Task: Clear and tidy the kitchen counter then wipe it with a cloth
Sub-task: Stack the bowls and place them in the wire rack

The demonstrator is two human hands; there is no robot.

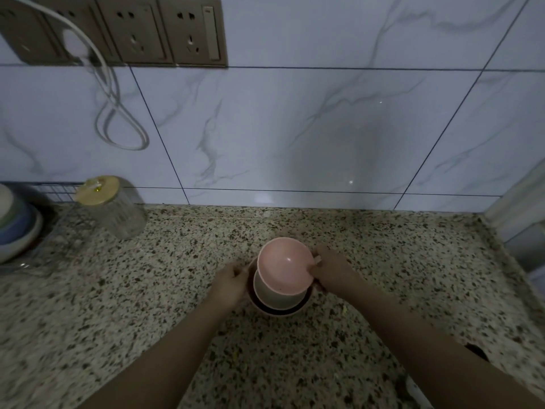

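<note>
Counter (118,290); bowl stack (283,276) between both hands' fingers (239,273).

Home kitchen: speckled stone counter (118,290), marble-tile backsplash (295,128), wall sockets (132,31), stacked bowls (283,278).

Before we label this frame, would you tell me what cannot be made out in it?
Head view only:
- Bottom bowl: its inside, covered by the beige bowl and pink bowl.
- Left hand: fingertips hidden behind the stack.
- Stacked dishes: cut off by the left edge.
- Glass jar: contents blurred.
</note>
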